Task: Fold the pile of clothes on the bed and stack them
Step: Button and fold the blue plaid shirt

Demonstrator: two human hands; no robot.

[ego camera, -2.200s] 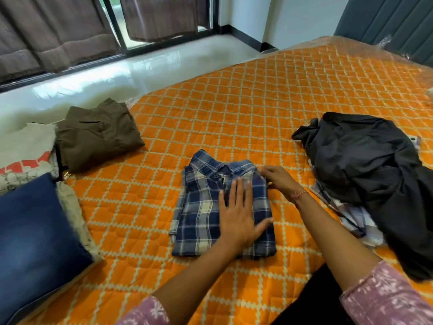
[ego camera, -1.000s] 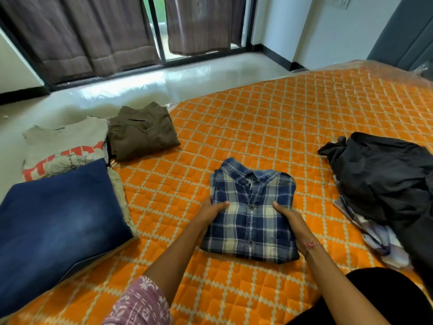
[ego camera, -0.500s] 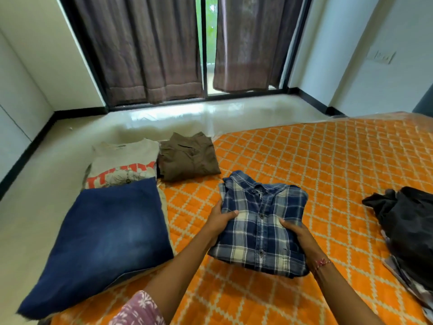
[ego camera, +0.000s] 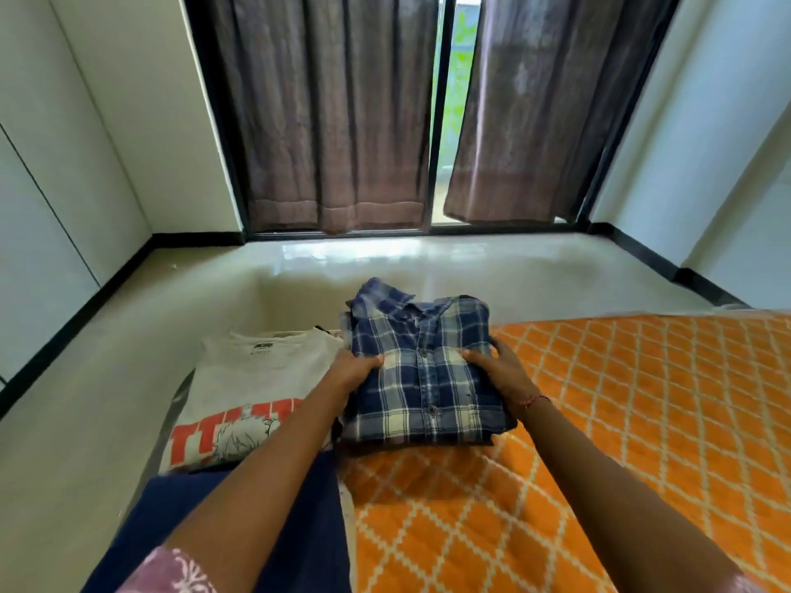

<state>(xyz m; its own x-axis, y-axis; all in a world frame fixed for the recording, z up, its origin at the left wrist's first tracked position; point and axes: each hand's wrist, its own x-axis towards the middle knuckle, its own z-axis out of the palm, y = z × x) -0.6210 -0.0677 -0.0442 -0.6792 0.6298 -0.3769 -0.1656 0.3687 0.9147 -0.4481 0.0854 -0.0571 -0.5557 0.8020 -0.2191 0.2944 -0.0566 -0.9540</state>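
A folded blue plaid shirt is held near the far left corner of the orange quilted bed. My left hand grips its left edge and my right hand grips its right edge, thumbs on top. The shirt covers the spot where the folded brown garment lay, and that garment is hidden. To its left lies a folded white T-shirt with red print. Folded blue jeans lie nearer me, under my left forearm.
The bed's left edge runs beside the white T-shirt, with pale floor beyond it. Dark curtains hang over a sliding window ahead. The dark unfolded pile is out of view to the right.
Both hands took the plaid shirt by its sides, lifted it off the middle of the bed and carried it left and away, over the brown garment. My view swung left and up.
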